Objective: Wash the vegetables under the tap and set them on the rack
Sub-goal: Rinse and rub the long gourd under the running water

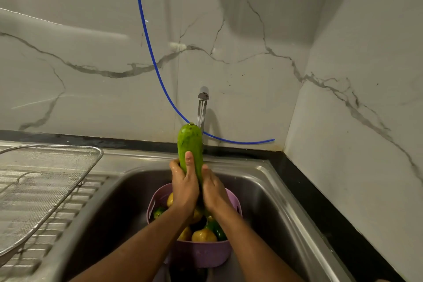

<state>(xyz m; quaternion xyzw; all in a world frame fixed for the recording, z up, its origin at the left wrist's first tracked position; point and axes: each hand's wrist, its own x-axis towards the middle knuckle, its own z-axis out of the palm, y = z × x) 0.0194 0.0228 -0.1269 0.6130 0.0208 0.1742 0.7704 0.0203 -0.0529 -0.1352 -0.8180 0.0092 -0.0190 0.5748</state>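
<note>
A long green gourd (189, 144) points away from me, its far end under the tap (202, 103), from which water runs. My left hand (184, 186) grips the gourd's near part, thumb lying along its top. My right hand (214, 190) holds it from the right side, fingers wrapped round it. Below my hands a purple basket (203, 253) stands in the sink (263, 190) and holds yellow and green peppers (204, 235). The mesh rack (43, 181) lies on the drainboard at the left.
A blue hose (148, 36) hangs down the marble wall and runs behind the tap to the right. A black counter strip (320, 208) edges the sink on the right, by the corner wall. The ribbed drainboard (27, 256) lies under the rack.
</note>
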